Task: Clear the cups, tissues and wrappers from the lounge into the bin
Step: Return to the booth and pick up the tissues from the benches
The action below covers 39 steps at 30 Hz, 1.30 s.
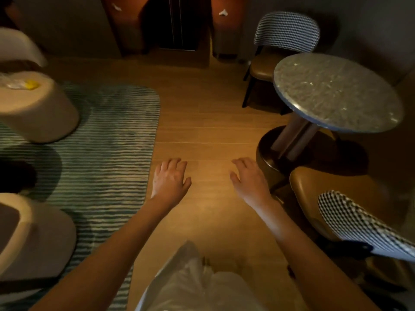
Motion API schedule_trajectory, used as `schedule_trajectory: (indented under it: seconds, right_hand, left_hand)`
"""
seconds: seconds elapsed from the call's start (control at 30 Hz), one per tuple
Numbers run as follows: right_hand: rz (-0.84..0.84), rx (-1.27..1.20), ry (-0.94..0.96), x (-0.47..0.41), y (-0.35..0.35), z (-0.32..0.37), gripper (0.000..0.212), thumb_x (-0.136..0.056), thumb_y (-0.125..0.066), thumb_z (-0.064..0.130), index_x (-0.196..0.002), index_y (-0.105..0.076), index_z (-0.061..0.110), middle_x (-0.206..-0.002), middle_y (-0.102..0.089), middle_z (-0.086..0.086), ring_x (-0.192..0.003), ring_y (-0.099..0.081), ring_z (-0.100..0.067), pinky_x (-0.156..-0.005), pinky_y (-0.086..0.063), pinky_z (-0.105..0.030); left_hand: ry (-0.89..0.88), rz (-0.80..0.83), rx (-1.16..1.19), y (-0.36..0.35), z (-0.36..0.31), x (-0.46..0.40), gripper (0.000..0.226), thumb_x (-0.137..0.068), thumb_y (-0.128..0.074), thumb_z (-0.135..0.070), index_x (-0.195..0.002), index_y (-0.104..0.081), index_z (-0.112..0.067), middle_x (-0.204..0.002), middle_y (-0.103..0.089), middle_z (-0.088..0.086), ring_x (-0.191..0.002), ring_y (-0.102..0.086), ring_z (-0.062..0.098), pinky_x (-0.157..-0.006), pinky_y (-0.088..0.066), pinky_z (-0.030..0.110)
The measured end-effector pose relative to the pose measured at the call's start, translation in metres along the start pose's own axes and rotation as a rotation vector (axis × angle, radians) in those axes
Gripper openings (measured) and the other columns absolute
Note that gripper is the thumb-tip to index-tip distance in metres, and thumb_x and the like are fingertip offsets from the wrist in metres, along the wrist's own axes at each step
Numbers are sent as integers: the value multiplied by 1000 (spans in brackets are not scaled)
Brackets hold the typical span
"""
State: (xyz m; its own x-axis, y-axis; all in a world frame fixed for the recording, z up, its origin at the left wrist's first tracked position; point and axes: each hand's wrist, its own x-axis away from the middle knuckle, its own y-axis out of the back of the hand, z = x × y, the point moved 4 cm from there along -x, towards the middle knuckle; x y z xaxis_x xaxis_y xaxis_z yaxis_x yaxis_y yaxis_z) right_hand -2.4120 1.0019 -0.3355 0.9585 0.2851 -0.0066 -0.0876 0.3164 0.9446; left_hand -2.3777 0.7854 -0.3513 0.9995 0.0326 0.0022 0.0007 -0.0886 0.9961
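Your left hand [170,179] and right hand [249,178]: fingers spread, empty, out over floor, free for next pickup. Lined bin [197,281] below you. Wrapper [21,84] waits on round stool [38,108], far left; 2 tissues [223,12] beyond.

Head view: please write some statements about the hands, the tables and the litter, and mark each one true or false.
1. Both hands, left hand and right hand, are empty. True.
2. The round table carries two cups. False: no cup shows on its top.
3. A yellow scrap lies on the cream stool. True.
4. The rug lies under the round table. False: it lies on the left, under the cream stool; the table stands on bare floor.
5. A white bag sits low in the picture, between the forearms. True.
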Motion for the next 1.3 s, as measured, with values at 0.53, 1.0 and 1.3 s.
schedule_trajectory:
  seconds: [0.53,1.0,1.3]
  right_hand:
    - [18,122,-36,-371,22,-103,40,-100,-39,33,-131,-51,12,-133,-52,-4,-131,-40,-21,-107,-35,-39]
    - [78,50,-7,-698,1,-172,43,-99,-40,34,-138,-46,16,-136,-50,-2,-132,-40,-20,-108,-34,-36]
    - [110,-15,-53,-898,14,-219,42,-99,-42,35,-136,-49,15,-133,-53,-4,-129,-44,-21,-105,-38,-35]
  left_hand:
    - [-43,44,4,-5,-8,-395,50,-90,-46,-42,-133,-45,-17,-138,-45,6,-129,-36,26,-105,-29,37]
    - [-19,57,-27,-24,26,-716,53,-91,-44,-47,-136,-44,-18,-137,-48,5,-128,-38,26,-106,-30,37]
    - [42,54,3,-9,40,-911,52,-90,-50,-44,-134,-48,-17,-136,-49,8,-127,-41,28,-105,-32,39]
